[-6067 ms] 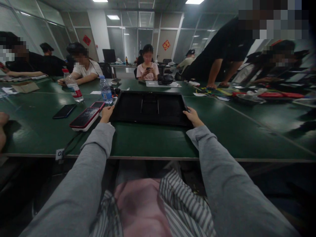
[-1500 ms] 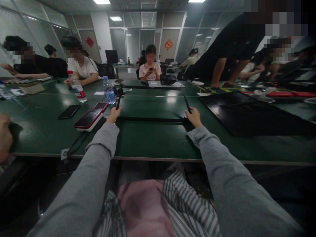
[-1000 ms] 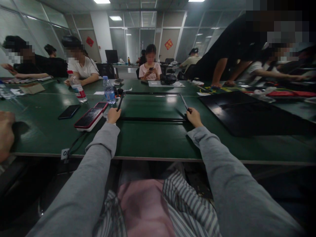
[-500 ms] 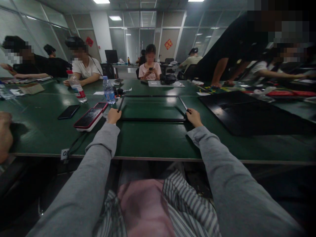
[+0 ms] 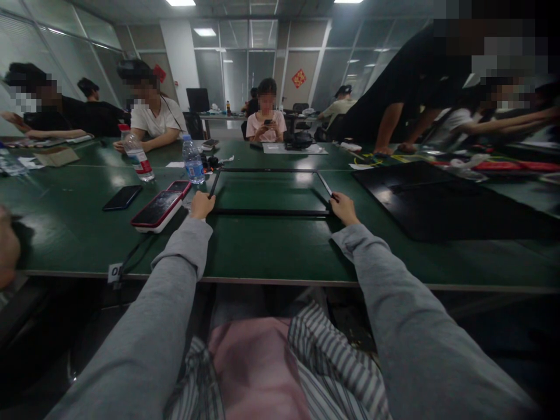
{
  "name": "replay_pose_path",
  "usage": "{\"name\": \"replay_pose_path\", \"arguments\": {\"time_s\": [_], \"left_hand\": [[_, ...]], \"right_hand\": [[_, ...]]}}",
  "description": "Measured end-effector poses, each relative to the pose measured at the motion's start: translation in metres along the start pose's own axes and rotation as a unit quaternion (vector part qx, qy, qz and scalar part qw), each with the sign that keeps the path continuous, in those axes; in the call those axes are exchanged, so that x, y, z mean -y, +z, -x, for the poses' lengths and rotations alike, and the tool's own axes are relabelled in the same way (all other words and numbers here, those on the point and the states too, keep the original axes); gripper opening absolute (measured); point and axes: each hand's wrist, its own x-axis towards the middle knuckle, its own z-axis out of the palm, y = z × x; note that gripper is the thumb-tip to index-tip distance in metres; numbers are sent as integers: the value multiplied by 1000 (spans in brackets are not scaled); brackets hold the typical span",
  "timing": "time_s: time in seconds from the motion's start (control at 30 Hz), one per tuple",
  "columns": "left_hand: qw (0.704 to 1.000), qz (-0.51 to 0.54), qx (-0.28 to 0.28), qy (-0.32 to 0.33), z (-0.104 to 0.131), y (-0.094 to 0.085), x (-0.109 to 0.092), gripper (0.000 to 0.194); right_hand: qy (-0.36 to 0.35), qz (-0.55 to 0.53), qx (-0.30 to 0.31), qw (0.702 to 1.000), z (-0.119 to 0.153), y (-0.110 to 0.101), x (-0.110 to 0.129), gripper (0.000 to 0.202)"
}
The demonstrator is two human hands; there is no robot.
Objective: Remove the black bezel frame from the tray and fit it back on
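Note:
A thin black rectangular frame [image 5: 271, 213] lies in front of me, with the green table [image 5: 271, 251] showing through its middle. My left hand [image 5: 202, 205] is closed around its left side, near the front corner. On the opposite side, my right hand [image 5: 344, 208] grips the frame by its right edge, fingers wrapped over it. Just left of my left hand is a phone in a red case [image 5: 156, 207], resting on a white block with a cable. A large black sheet [image 5: 441, 201] lies to the right of my right hand.
Two plastic bottles, one with a red cap [image 5: 137, 154] and one with a blue cap [image 5: 192, 160], stand at the left. A dark phone [image 5: 122, 198] lies nearby. Across the table sits a person [image 5: 266, 119]; another person [image 5: 389, 99] leans over at the right.
My hands and the black frame stay in place. At the far left edge, another person's hand has shifted slightly left; a person at the far right has reached further out.

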Motion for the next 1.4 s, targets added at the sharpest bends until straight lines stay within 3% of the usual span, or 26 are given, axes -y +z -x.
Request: {"name": "replay_pose_path", "arguments": {"time_s": [0.27,0.43,0.57,0.73,1.0,1.2,1.4], "left_hand": [[1000,14,-5,7,4,-3,-4,21],[990,81,-101,56,10,-14,-21,26],[973,141,-163,81,18,-28,-38,37],[975,139,-158,79,25,-37,-50,37],[977,157,-139,52,29,-41,-53,33],[979,103,-167,54,24,-31,-45,28],[987,36,-141,60,15,-20,-32,34]], "right_hand": [[-5,22,-3,1000,6,-5,8,51],[-8,27,-93,995,16,-14,29,63],[-17,10,-149,989,22,-22,43,61],[4,14,-186,982,25,-27,45,59],[-21,10,-198,980,25,-27,46,55],[-31,17,-200,979,23,-23,40,50],[-10,37,-165,985,20,-18,37,44]]}}
